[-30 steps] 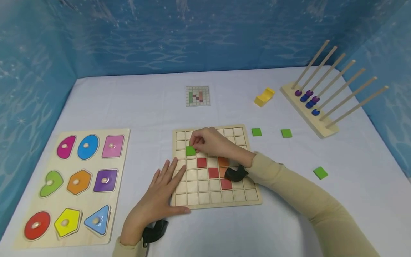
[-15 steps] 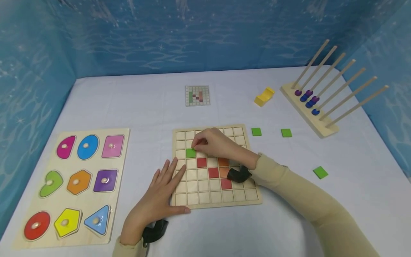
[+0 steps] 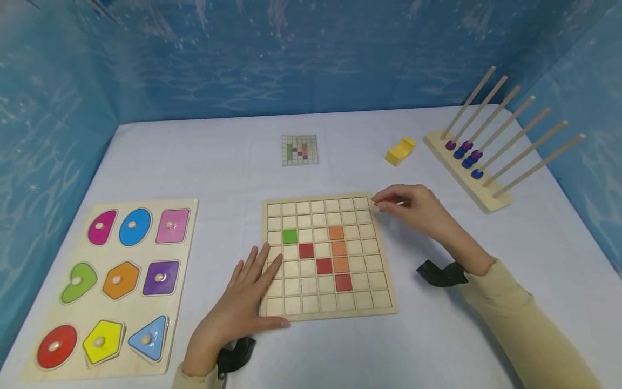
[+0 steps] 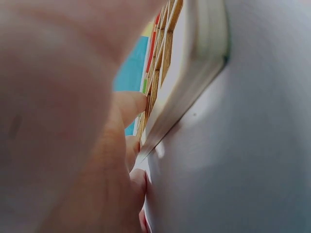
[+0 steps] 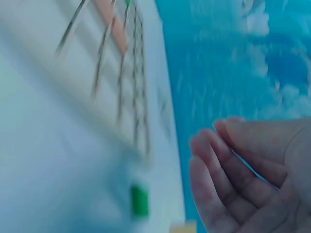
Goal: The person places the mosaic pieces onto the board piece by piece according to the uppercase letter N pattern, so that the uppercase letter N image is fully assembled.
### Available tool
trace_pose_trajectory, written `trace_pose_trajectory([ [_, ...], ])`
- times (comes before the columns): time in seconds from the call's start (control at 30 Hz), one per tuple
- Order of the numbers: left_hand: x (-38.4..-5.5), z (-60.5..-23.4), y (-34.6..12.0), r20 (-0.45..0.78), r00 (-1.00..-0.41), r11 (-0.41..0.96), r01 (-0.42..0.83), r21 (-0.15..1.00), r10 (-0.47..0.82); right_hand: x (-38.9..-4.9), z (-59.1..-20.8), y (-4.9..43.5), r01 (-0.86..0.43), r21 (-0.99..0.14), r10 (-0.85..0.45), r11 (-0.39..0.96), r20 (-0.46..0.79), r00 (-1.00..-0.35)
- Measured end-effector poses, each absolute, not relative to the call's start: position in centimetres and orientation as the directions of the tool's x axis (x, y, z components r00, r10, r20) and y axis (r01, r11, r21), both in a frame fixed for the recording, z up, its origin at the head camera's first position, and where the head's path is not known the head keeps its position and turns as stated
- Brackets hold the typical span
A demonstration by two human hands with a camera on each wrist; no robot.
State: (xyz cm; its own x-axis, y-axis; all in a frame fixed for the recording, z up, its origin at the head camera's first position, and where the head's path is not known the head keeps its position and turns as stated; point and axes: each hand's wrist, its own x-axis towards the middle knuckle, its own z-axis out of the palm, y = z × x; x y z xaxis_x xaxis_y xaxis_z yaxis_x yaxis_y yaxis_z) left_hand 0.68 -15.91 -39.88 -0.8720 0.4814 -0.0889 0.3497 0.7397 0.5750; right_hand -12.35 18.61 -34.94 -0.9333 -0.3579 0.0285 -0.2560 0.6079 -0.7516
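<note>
My left hand [image 3: 243, 300] lies with spread fingers on the left edge of a wooden grid board [image 3: 335, 315]; the left wrist view shows fingertips at the board's side. Set in the grid are one green tile [image 3: 290, 236], three red tiles, such as this red tile [image 3: 324, 266], and a column of three orange tiles [image 3: 339, 248]. Beyond the board's upper right corner, my right hand [image 3: 418, 210] hovers with loosely bent fingers and nothing between them. A loose green tile [image 5: 140, 200] shows in the right wrist view; in the head view the hand and arm hide the loose tiles.
A knobbed shape puzzle [image 3: 182, 324] lies at the left. Behind the board is a small pattern card [image 3: 299, 150]. A yellow curved block [image 3: 400, 151] and a peg stand with beads [image 3: 498, 202] stand at the back right. A blue curtain [image 3: 243, 65] encloses the table.
The right hand has left the green tile in the grid and swung right, past the board's edge. That tile now sits in its cell. The left hand has stayed put.
</note>
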Motion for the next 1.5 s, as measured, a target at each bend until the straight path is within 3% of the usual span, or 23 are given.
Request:
trace_pose_trajectory([
  [0.17, 0.8, -39.9, -16.0, -0.092, -0.876, 0.744, 0.343, 0.573, 0.474, -12.3, -36.1, 21.0, -0.164, -0.752, -0.233, 0.639, 0.014, -0.972],
  [0.33, 0.7, -39.9, -16.0, -0.094, -0.876, 0.749, 0.345, 0.566, 0.473, -12.6, -37.1, 21.5, -0.137, -0.763, -0.192, 0.632, 0.017, -0.981],
  [0.53, 0.6, -39.9, -16.0, -0.091, -0.875, 0.748, 0.348, 0.566, 0.476, -12.9, -37.8, 21.4, -0.136, -0.714, -0.176, 0.687, 0.018, -0.984],
  [0.9, 0.4, -39.8, -15.9, -0.087, -0.877, 0.744, 0.344, 0.572, 0.473, -13.2, -38.7, 20.8, -0.252, -0.653, -0.191, 0.714, 0.165, -0.968],
  [1.5, 0.7, -39.9, -15.8, -0.103, -0.875, 0.751, 0.339, 0.566, 0.472, -12.6, -38.5, 20.8, -0.193, -0.696, -0.163, 0.692, 0.109, -0.981],
])
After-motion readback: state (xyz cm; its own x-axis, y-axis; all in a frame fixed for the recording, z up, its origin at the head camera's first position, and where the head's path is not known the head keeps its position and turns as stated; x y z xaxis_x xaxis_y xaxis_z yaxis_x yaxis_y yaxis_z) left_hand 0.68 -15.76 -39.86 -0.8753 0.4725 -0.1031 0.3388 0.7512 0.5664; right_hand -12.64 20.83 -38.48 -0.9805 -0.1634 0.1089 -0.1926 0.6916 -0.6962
